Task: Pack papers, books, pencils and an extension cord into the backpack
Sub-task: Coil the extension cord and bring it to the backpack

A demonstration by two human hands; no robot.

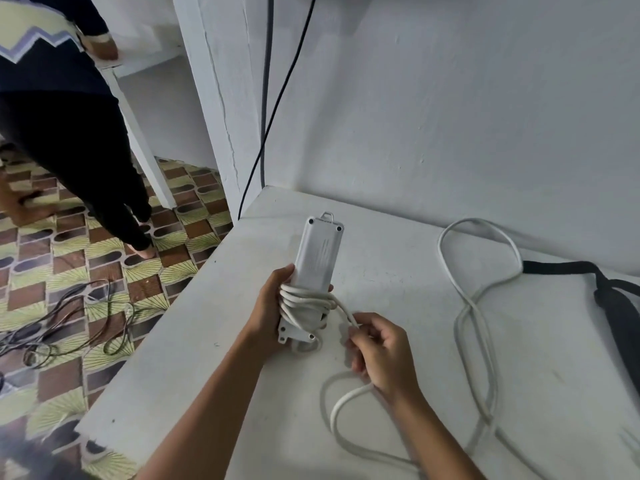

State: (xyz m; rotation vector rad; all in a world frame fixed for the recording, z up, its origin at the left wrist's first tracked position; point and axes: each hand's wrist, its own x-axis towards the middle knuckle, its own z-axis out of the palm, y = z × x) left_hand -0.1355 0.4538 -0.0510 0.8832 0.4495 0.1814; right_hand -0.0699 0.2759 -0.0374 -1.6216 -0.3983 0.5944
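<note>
- Left hand has its grip wrapped round the strip at centre frame, held over the bench, long axis running up toward the wall.
- Right hand, lower right of the strip, pinches the cord just where it leaves the coils.
- Loose cord trails right and down; the next wrap looks set to cross the strip's axis, with the right hand nearer the slack.

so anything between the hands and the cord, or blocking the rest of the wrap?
Nothing visible. The left hand grips the power strip, and the right hand pinches the cord beside the coils. The loose cord lies free on the table, clear of the black strap. The backpack body isn't in view.
</note>
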